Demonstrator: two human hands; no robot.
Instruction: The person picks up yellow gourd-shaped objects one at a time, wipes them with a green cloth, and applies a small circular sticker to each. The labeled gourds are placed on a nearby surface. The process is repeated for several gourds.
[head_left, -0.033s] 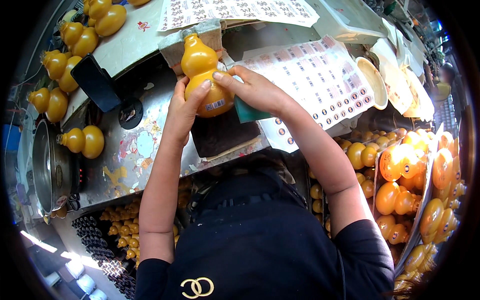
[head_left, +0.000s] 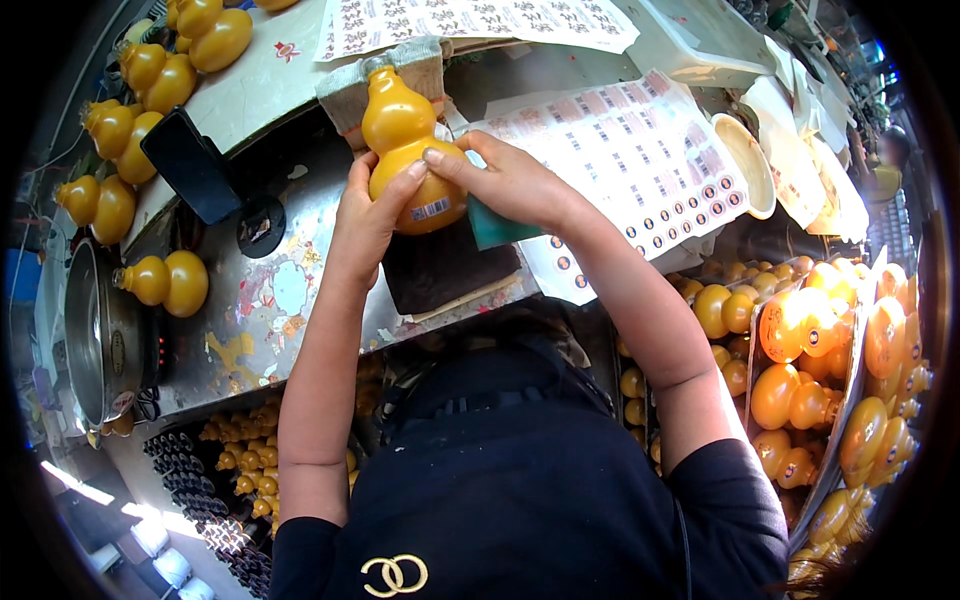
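A glossy yellow gourd-shaped bottle lies between my hands, its narrow neck pointing away from me and a small barcode label on its near bulge. My left hand is closed round the bottle's left side, the thumb lying on the lower bulge. From the right, my right hand grips the same bulge with its thumb on top. A flat teal piece shows under the right hand; whether the fingers hold it is hidden. The bottle's neck rests at a cloth-covered block, above a dark pad.
Sticker sheets spread to the right, with another sheet at the back. A phone on a stand, a metal pan and several gourd bottles stand left. Crates of gourd bottles sit at the lower right.
My right thumb has shifted very slightly on the bottle. Otherwise nothing visibly differs.
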